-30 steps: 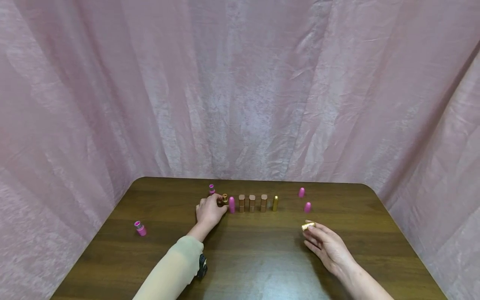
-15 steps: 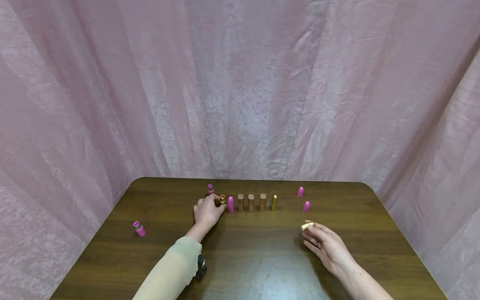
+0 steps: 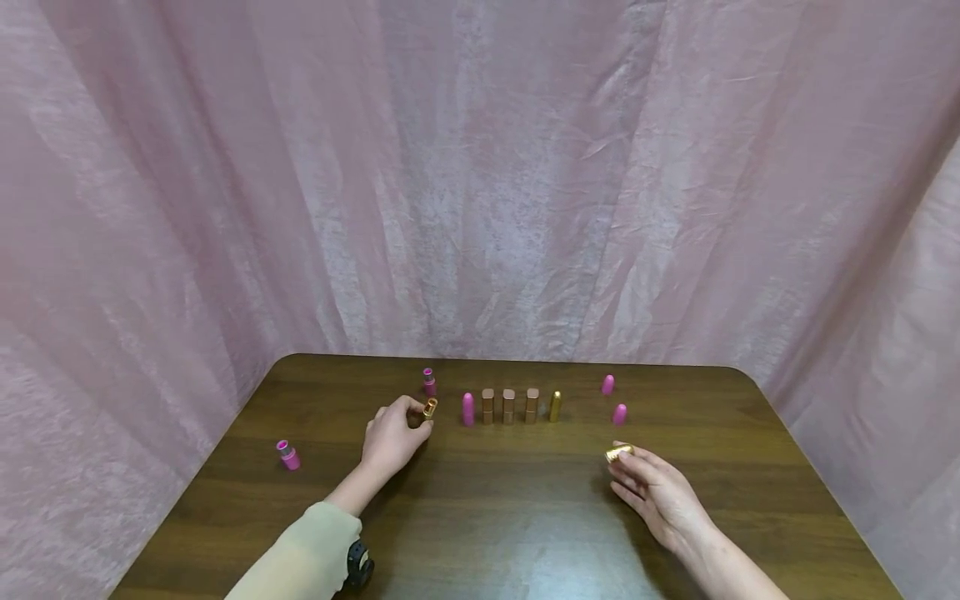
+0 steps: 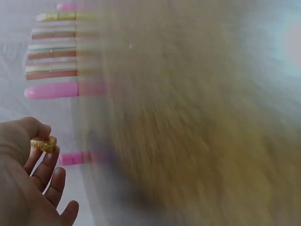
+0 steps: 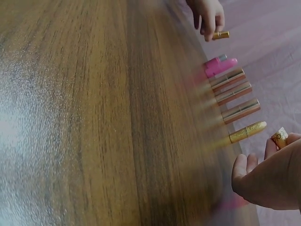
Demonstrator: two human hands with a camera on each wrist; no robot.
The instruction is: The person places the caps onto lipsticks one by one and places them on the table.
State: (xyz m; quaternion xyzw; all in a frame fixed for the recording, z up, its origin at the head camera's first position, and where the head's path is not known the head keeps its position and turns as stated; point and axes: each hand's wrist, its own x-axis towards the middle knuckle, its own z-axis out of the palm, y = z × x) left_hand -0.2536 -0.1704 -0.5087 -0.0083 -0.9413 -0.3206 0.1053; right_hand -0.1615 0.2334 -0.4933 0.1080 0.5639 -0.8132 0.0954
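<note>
My left hand (image 3: 392, 437) pinches a gold lipstick base (image 3: 430, 408) between thumb and fingers, its uncapped end pointing up. In the left wrist view the textured gold base (image 4: 44, 144) shows at the fingertips, the other fingers loosely bent. A shiny gold lipstick cap (image 3: 617, 453) lies tilted in the fingertips of my right hand (image 3: 660, 496), held over the table's right side. Just behind the left hand stands an uncapped pink lipstick base (image 3: 429, 382). To that hand's right, a closed pink lipstick (image 3: 468, 408) starts an upright row.
Further along the row stand three rose-gold lipsticks (image 3: 508, 407) and a closed gold lipstick (image 3: 555, 407). Two pink caps, the nearer cap (image 3: 619, 414) among them, stand at the right. Another open pink base (image 3: 288, 455) is at the left. A pink curtain (image 3: 480, 208) backs the wooden table (image 3: 525, 517).
My left hand has moved left and toward me, taking the gold lipstick base away from beside the pink lipstick. The base now leans. My right hand and its cap stay put.
</note>
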